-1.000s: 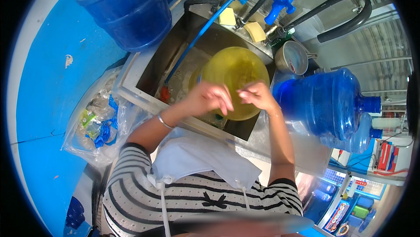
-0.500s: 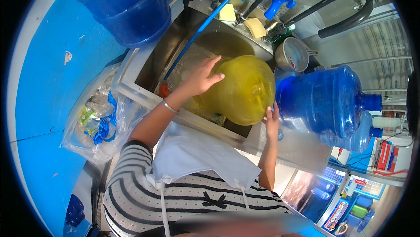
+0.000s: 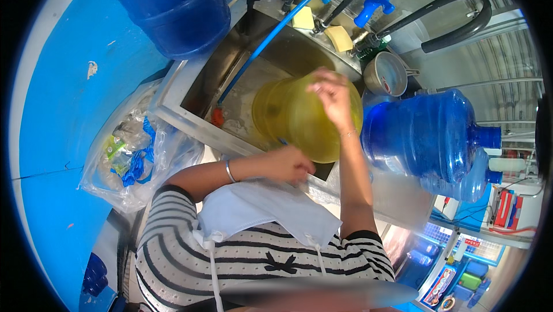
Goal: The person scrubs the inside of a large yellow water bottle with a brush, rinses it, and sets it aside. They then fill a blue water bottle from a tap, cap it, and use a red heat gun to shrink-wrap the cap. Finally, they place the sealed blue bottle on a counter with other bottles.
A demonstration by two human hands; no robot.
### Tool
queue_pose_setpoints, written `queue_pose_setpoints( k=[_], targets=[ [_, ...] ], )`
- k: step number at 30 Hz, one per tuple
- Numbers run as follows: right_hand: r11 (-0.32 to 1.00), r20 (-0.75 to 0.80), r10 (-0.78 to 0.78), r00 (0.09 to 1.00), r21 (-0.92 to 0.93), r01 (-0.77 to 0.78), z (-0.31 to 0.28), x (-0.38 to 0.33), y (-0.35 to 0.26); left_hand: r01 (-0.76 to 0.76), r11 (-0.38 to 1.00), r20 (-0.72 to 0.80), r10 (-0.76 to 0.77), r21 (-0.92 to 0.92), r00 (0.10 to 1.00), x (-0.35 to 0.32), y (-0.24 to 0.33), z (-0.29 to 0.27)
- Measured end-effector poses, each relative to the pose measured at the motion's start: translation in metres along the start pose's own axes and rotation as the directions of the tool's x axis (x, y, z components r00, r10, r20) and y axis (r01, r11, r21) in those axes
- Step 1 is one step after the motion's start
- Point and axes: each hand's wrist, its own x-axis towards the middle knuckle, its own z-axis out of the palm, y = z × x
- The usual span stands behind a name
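Note:
A large translucent yellow water jug rests tilted in a metal sink. My right hand is over the jug's upper side, its fingers bent and smeared by motion; whether they touch the jug is unclear. Low against the jug's near side, by the sink's front edge, is my left hand. Its fingers look curled but blurred, and I cannot make out anything in them. A blue pipe with an orange end slants down into the sink, left of the jug.
Clear blue water jugs lie on the right-hand counter, beside a metal saucepan. Yellow sponges and a blue-handled tap line the back. A big blue container stands at left, above a plastic bag of waste.
My left hand has come down from the jug's far left side to its near edge. My right hand has risen from the jug's lower right to its upper side.

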Motion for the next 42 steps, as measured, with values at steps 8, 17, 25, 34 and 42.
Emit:
queue_pose_setpoints(
  k=[8, 17, 25, 34, 42],
  targets=[
    [0.904, 0.056, 0.006, 0.998, 0.427, -0.029, -0.014, -0.104, -0.040, -0.012, 0.967, -0.865, 0.234, 0.255, 0.443, -0.031, -0.005, -0.100],
    [0.570, -0.210, 0.789, 0.577, 0.599, -0.562, -0.011, -0.200, 0.026, 0.250, 0.938, -0.686, -0.019, 0.239, 0.727, 0.019, -0.039, -0.079],
    [0.738, -0.176, 0.540, 0.823, 0.569, -0.362, 0.023, -0.136, 0.002, 0.375, 0.924, -0.769, -0.289, -0.069, 0.570, 0.000, -0.055, -0.117],
    [0.703, -0.196, 0.455, 0.869, 0.677, -0.216, 0.066, -0.025, -0.002, 0.157, 0.916, -0.847, -0.402, -0.370, 0.348, -0.062, -0.094, -0.160],
    [0.543, -0.175, 0.489, 0.855, 0.828, -0.141, -0.019, -0.080, 0.020, 0.331, 0.943, -0.892, -0.166, -0.019, 0.420, -0.003, -0.039, -0.113]
  ],
)
